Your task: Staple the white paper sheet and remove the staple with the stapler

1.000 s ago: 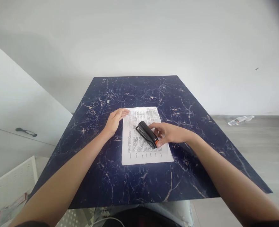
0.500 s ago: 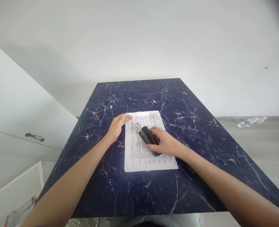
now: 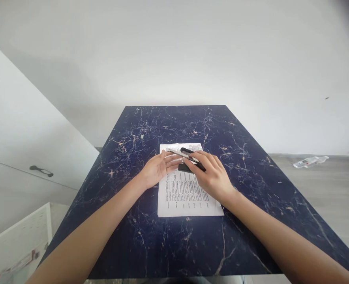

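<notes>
Two grips: the left grip [image 3: 156, 170] is loosely unfolded, palm showing, not clearly clasping anything; the right grip [image 3: 212, 170] is curled around the black stapler [image 3: 185, 168].
Stapler: over the upper half of the printed paper [image 3: 174, 209], looks hinged apart, with its silver rail [image 3: 177, 154] sticking out toward the left fingers.
Contact: left fingertips are right by it, but I honestly can't tell if they're touching (fingers and metal overlap there).
Pinch risk: if the hinge springs back, those fingers are in a bad spot, imo.
Spill risk: any loose staples inside could slide out if the rail tips too far.
Paper risk: it's lying flat on the marbled surface [image 3: 162, 244], so a dragging stapler base could skew or crease it.
Pale bit: small piece [image 3: 142, 136], well apart from both hands.
</notes>
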{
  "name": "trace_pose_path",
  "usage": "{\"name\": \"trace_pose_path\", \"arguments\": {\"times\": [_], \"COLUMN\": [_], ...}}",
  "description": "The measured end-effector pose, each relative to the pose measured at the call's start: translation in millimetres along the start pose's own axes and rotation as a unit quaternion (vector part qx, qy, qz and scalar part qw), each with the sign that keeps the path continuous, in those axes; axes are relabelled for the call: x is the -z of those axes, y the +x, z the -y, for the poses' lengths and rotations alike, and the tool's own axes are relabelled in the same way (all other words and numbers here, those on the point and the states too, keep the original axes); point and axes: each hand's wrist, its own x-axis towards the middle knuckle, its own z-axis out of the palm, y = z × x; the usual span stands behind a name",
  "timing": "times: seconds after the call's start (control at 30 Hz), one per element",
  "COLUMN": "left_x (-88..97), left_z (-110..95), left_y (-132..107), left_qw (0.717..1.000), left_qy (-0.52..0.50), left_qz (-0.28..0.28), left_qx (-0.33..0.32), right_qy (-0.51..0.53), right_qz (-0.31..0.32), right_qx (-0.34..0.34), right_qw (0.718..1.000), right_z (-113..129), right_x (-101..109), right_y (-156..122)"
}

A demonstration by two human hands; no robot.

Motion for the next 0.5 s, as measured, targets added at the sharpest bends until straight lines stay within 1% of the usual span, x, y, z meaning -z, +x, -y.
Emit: {"name": "trace_pose_path", "arguments": {"times": [0.1, 0.17, 0.23, 0.3, 0.37, 0.4, 0.47, 0.5], "left_x": [1.3, 1.6, 2.1, 4.0, 7.8, 10.3, 15.3, 17.6], "left_z": [-1.2, 0.8, 4.4, 8.0, 10.2, 10.5, 9.7, 8.8], "left_y": [-0.2, 0.8, 2.1, 3.3, 4.4, 5.1, 6.7, 7.5], "left_qw": [0.999, 0.999, 0.998, 0.998, 0.997, 0.997, 0.996, 0.994], "left_qy": [0.022, 0.037, 0.054, 0.066, 0.07, 0.068, 0.055, 0.046], "left_qz": [0.012, 0.013, 0.008, -0.004, -0.02, -0.033, -0.07, -0.092], "left_qx": [-0.024, -0.025, -0.022, -0.014, -0.002, -0.001, -0.025, -0.048], "right_qy": [-0.039, -0.058, -0.076, -0.079, -0.057, -0.033, 0.044, 0.088], "right_qz": [0.047, 0.068, 0.076, 0.069, 0.045, 0.027, -0.003, -0.003], "right_qx": [0.036, 0.053, 0.063, 0.054, 0.017, -0.013, -0.094, -0.142], "right_qw": [0.997, 0.995, 0.992, 0.993, 0.997, 0.999, 0.995, 0.986], "right_z": [-2.6, -2.5, -1.9, -2.0, -3.6, -4.9, -8.1, -9.5], "right_x": [3.9, 5.6, 6.1, 5.9, 5.8, 6.1, 7.4, 8.3], "right_y": [1.1, 2.3, 3.4, 4.3, 5.0, 5.4, 6.4, 7.1]}}
